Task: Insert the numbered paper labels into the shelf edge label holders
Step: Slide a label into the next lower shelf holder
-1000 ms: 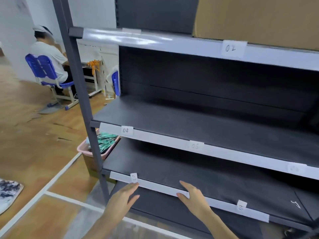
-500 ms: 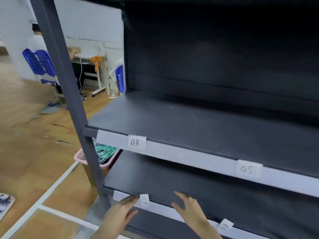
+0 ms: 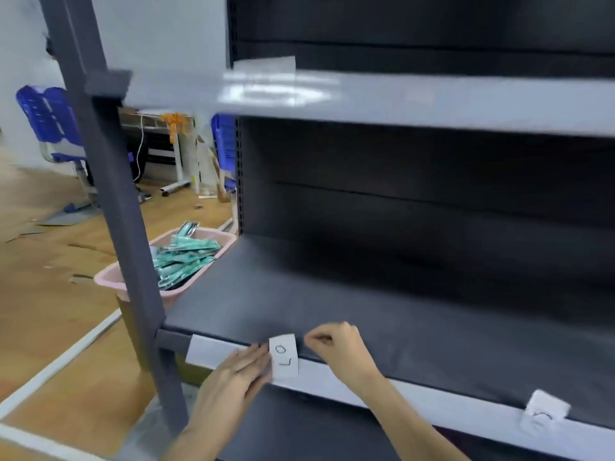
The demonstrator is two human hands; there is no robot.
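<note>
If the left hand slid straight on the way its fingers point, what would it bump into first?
Most likely the paper label marked 07: the left hand lies flat on the label holder strip, fingertips already at the label's left edge.

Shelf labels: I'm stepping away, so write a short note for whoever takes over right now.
Left hand: fingers flat on the label strip, touching the left edge of the paper label.
Right hand: fingers curled just right of that label; holds nothing I can see.
Done: that label stands turned on its side, top edge above the strip, not fully seated.
Left: seat it, then the crumpled second label further right.
</note>
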